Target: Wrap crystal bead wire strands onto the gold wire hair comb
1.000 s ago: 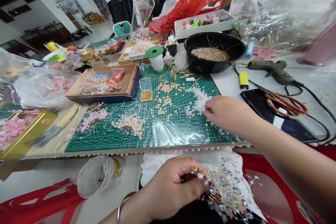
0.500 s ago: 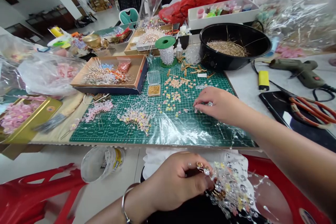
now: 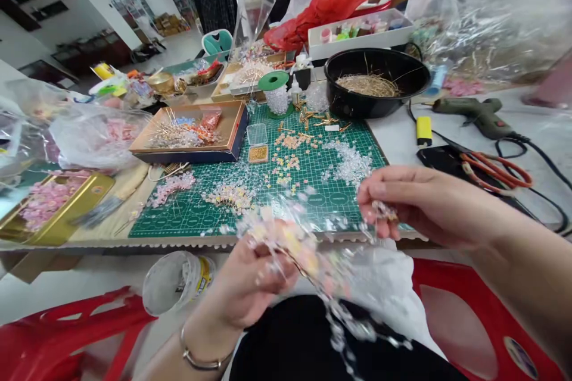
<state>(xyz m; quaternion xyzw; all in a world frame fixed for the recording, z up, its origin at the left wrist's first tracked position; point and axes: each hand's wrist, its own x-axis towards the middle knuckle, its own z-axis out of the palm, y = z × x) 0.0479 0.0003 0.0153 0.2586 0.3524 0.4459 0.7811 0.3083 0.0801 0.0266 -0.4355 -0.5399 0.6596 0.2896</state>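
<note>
My left hand is closed round a wired cluster of clear and pastel beads, which is smeared by motion and trails down over my lap. In front of the table edge, my right hand pinches a small clear bead piece between thumb and fingers. Behind both hands lies the green cutting mat, strewn with loose clear beads and small pastel flowers.
A black pan of straw, a glue gun, orange scissors on a dark tablet and a yellow lighter lie to the right. A bead tray, plastic bags and a gold tin sit left. A tape roll lies below.
My right hand has lifted off the mat and come back toward me with a small bead piece. My left hand has raised the bead cluster up to the table edge.
</note>
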